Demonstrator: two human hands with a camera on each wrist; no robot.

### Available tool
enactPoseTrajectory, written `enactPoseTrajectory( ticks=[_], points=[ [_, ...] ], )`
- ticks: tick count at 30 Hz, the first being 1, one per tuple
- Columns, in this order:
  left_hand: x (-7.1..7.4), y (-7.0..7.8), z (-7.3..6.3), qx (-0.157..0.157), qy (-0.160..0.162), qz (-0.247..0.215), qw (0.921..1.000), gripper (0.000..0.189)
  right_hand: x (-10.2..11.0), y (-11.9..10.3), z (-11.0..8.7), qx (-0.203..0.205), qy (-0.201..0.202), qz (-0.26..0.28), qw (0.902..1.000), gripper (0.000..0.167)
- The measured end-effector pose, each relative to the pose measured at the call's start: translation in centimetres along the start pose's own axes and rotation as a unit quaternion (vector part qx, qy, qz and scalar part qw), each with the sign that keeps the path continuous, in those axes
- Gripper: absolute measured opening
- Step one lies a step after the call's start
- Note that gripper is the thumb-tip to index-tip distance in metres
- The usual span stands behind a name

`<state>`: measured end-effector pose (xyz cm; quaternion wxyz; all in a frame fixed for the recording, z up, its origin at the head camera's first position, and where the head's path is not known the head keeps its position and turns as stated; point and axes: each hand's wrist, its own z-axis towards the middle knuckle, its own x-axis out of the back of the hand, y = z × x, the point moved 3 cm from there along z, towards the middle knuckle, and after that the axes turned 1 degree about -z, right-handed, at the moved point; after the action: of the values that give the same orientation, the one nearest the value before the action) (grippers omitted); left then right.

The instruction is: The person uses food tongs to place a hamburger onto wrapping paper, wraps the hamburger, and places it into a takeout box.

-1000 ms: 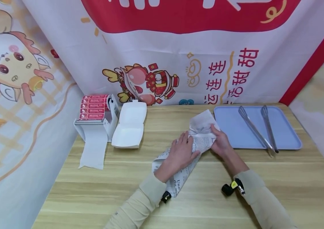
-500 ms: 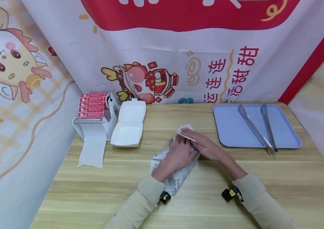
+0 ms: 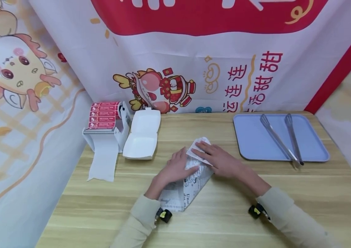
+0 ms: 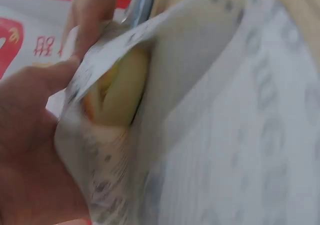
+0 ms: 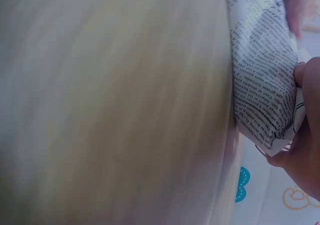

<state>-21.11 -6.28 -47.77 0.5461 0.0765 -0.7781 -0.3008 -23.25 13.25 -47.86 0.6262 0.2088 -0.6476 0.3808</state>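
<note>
A piece of newspaper-print wrapping paper [image 3: 194, 181] lies on the table, folded around food. Through its open side, the left wrist view shows a pale bun-like piece of food [image 4: 122, 92]; its exact kind is unclear. My left hand [image 3: 173, 168] rests against the paper's left side, fingers fairly straight and thumb spread over the top. With my right hand [image 3: 222, 162], I hold the folded far flap [image 3: 201, 153] down across the bundle. In the right wrist view, that thumb [image 5: 300, 75] touches the paper's edge while the fingers are at its tip.
A blue tray [image 3: 250, 148] bearing two metal tongs [image 3: 293, 139] stands at the back right. On the left are a white takeaway box [image 3: 141, 134], lid up, and a label dispenser [image 3: 104, 120] with a white strip hanging out. A printed cloth [image 3: 175, 44] hangs behind the table.
My right hand has brought the paper's far end back over the bundle, leftward and towards me. My left hand has shifted from the top to the left side.
</note>
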Motion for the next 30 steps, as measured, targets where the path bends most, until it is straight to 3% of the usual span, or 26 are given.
enactPoseTrajectory(
  ticks=[3,5,10,14,17,19,22,24,28,30],
  points=[
    [1.0,-0.8,-1.1,-0.001,0.011,0.003,0.9999,0.09,0.0,-0.1,0.0,-0.014,-0.029,-0.028,0.9991,0.07],
    [1.5,-0.8,-1.6,-0.007,0.035,0.025,0.999,0.088,0.0,0.0,0.1,-0.017,-0.041,-0.044,0.998,0.07],
    [1.9,1.2,-1.6,-0.067,0.086,0.112,0.9878,0.075,0.0,0.2,0.0,0.017,-0.045,-0.077,0.9959,0.059],
    [1.1,2.2,-0.6,-0.13,0.054,0.158,0.9774,0.068,-0.2,0.5,-0.2,0.041,-0.051,-0.091,0.9937,0.058],
    [0.0,2.0,-0.1,-0.138,0.026,0.163,0.9765,0.074,-0.3,0.5,-0.3,0.046,-0.057,-0.093,0.993,0.067],
    [-0.6,1.8,-0.1,-0.129,0.027,0.155,0.9791,0.078,-0.4,0.5,-0.3,0.047,-0.048,-0.087,0.9939,0.077],
    [-1.2,1.9,-0.3,-0.125,0.052,0.154,0.9789,0.078,0.0,0.4,-0.8,0.045,-0.03,-0.053,0.9972,0.092],
    [-1.4,2.2,-0.4,-0.131,0.065,0.173,0.974,0.076,0.6,0.6,-1.4,0.033,-0.023,0.004,0.9992,0.093],
    [-1.7,3.0,-0.7,-0.143,0.087,0.261,0.9509,0.064,2.2,1.7,-1.6,-0.035,-0.01,0.154,0.9873,0.065],
    [-1.7,3.3,-0.8,-0.143,0.099,0.301,0.9376,0.058,2.8,2.5,-0.9,-0.066,0.007,0.186,0.9802,0.054]
  ],
)
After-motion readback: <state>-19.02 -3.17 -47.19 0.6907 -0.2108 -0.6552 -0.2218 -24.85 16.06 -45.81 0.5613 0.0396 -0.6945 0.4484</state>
